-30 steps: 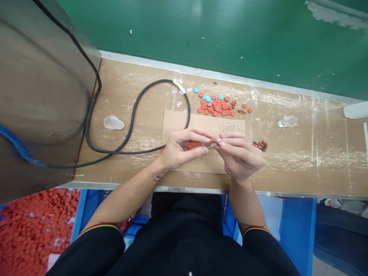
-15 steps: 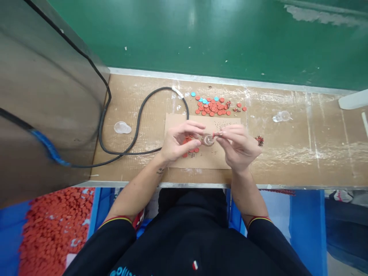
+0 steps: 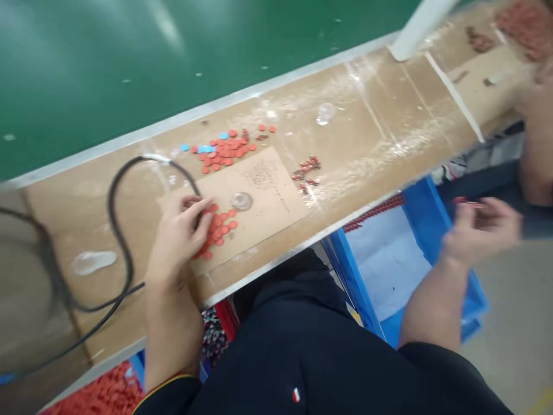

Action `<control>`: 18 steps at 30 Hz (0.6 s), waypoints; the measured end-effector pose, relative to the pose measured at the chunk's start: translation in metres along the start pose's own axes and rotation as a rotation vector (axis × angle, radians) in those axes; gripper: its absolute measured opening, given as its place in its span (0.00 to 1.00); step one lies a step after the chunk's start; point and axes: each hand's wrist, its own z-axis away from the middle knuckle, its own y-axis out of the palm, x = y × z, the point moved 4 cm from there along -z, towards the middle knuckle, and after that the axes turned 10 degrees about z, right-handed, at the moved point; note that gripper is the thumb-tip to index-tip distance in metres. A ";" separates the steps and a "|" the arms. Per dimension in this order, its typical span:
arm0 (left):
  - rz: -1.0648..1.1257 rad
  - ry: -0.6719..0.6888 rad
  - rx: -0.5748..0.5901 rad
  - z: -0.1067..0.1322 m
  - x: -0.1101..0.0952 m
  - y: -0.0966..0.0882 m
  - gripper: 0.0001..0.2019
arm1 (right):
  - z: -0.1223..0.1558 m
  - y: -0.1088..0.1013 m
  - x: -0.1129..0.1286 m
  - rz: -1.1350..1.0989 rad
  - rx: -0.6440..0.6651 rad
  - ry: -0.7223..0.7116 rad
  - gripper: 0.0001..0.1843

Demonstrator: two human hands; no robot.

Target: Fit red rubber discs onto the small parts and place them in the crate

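Note:
My left hand (image 3: pixel 181 227) rests at a pile of red discs (image 3: pixel 220 227) on a cardboard sheet (image 3: pixel 263 216). Its fingers are loosely curled, with a gap between thumb and forefinger and nothing visible in it. To its right on the sheet is a small round clear piece (image 3: pixel 242 200). My right hand (image 3: pixel 484 230) is out past the table edge, over the right side of a blue bin (image 3: pixel 358 276). Thumb and fingers pinch a small red part (image 3: pixel 469 203), blurred by motion. White sheeting (image 3: pixel 393 262) lines the bin, and red parts (image 3: pixel 375 212) lie in a row along its table side.
More red discs (image 3: pixel 228 151) and a few blue ones lie behind the sheet. Small red-and-metal pieces (image 3: pixel 307 168) sit to its right. A black cable (image 3: pixel 113 213) loops at left. Another person's arm (image 3: pixel 538 132) shows at far right. A white post (image 3: pixel 417 29) stands at the back.
The view has swung right. My right hand has left the sheet with the small red part and moved out over the bin. My left hand has shifted onto the red discs, away from the clear piece.

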 end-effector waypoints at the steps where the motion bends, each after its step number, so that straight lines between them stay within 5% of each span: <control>1: -0.039 0.005 -0.004 -0.002 0.001 0.002 0.22 | 0.015 0.003 -0.023 0.056 -0.008 0.055 0.24; 7: -0.105 -0.004 -0.028 -0.009 -0.004 0.001 0.23 | 0.096 0.071 -0.116 0.163 0.278 0.266 0.20; 12: -0.027 -0.111 -0.075 -0.012 -0.004 -0.002 0.16 | 0.122 0.121 -0.134 0.137 0.502 0.292 0.12; 18: 0.156 -0.188 -0.156 -0.016 -0.002 -0.004 0.11 | 0.129 0.144 -0.138 0.101 0.629 0.285 0.16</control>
